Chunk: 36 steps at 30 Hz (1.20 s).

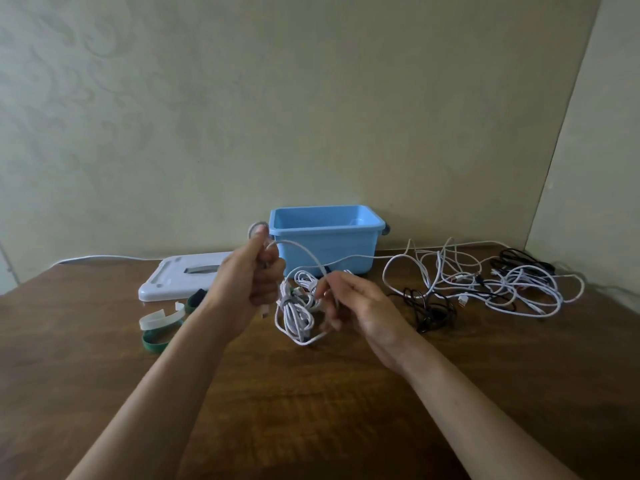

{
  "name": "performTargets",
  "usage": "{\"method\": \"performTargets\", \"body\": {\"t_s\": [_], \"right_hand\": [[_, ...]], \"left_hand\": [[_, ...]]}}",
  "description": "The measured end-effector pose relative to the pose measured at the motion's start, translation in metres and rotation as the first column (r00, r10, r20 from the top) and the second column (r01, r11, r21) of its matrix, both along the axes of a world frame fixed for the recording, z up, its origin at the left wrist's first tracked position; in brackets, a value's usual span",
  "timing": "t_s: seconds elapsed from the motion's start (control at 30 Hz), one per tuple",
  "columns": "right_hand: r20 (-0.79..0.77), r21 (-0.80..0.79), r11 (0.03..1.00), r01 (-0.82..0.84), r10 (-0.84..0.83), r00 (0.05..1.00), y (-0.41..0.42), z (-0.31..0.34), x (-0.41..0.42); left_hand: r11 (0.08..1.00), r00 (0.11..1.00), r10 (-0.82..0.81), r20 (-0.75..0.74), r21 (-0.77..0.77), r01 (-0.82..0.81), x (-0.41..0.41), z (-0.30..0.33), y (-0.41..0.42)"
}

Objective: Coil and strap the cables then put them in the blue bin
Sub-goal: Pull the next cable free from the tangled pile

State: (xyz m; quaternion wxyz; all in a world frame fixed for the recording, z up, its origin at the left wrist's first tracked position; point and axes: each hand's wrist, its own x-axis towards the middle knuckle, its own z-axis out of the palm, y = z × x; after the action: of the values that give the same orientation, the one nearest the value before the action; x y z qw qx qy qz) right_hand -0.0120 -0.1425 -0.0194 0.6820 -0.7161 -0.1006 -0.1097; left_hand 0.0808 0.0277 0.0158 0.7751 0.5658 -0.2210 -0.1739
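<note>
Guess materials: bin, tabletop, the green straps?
Blue bin: looks like moulded plastic, smooth with a slight sheen and a rolled rim. Table: dark brown wood or wood-look veneer, visible grain, semi-gloss; which one can't be told. Green straps: matte, soft-looking bands that curl loosely, probably fabric hook-and-loop; texture too small to confirm.

The left hand (254, 271) covers the stretch of white cable (304, 249) it holds. The blue bin (325, 237) hides part of its own floor behind its near wall. In the tangled cables (485, 278) at the right, separate cords and their plugs are too small to tell apart, and both forearms are cut off by the bottom edge.
</note>
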Motion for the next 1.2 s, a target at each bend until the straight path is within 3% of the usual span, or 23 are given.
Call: {"method": "performTargets", "body": {"t_s": [0.13, 0.23, 0.4, 0.53, 0.63, 0.73, 0.83, 0.9, 1.0, 1.07, 1.2], "right_hand": [[0.047, 0.072, 0.996, 0.06, -0.063, 0.997, 0.001, 0.003, 0.0], [0.115, -0.007, 0.995, 0.101, -0.099, 0.988, 0.0, 0.003, 0.001], [0.18, -0.236, 0.959, 0.157, -0.115, 0.977, 0.009, -0.002, 0.002], [0.192, -0.262, 0.952, 0.16, -0.111, 0.975, 0.008, -0.003, 0.002], [0.134, -0.239, 0.965, 0.106, -0.076, 0.988, 0.009, -0.003, 0.001], [0.047, -0.309, 0.951, 0.025, -0.011, 0.999, 0.013, -0.008, 0.001], [-0.051, -0.539, 0.842, -0.021, -0.008, 0.999, 0.02, -0.015, 0.002], [-0.088, -0.588, 0.806, -0.07, 0.022, 0.996, 0.026, -0.018, 0.0], [-0.087, -0.626, 0.775, -0.084, 0.038, 0.995, 0.034, -0.018, -0.002], [-0.079, -0.617, 0.784, -0.067, 0.023, 0.997, 0.036, -0.02, -0.002], [-0.052, -0.525, 0.851, -0.001, -0.031, 0.998, 0.027, -0.025, 0.0]], "left_hand": [[0.975, 0.997, 0.005, 0.075, 0.221, -0.021, -0.008, -0.009, -0.012], [0.934, 0.991, -0.079, 0.106, 0.356, 0.037, -0.016, -0.018, -0.025], [0.93, 0.993, -0.108, 0.053, 0.36, 0.082, -0.027, -0.017, -0.032], [0.938, 0.984, -0.129, 0.125, 0.338, 0.08, -0.038, -0.011, -0.032], [0.938, 0.973, -0.034, 0.226, 0.344, -0.047, -0.037, -0.012, -0.032], [0.94, 0.936, 0.155, 0.315, 0.244, -0.237, -0.029, -0.015, -0.031], [0.921, 0.906, 0.35, 0.238, 0.087, -0.379, -0.017, -0.009, -0.021], [0.909, 0.898, 0.401, 0.18, 0.039, -0.414, -0.013, -0.006, -0.018], [0.926, 0.92, 0.378, 0.101, -0.054, -0.374, -0.015, -0.006, -0.02], [0.957, 0.959, 0.27, 0.087, -0.133, -0.257, -0.013, -0.006, -0.019], [0.99, 0.98, 0.048, 0.195, -0.14, -0.021, -0.007, -0.004, -0.011]]}}
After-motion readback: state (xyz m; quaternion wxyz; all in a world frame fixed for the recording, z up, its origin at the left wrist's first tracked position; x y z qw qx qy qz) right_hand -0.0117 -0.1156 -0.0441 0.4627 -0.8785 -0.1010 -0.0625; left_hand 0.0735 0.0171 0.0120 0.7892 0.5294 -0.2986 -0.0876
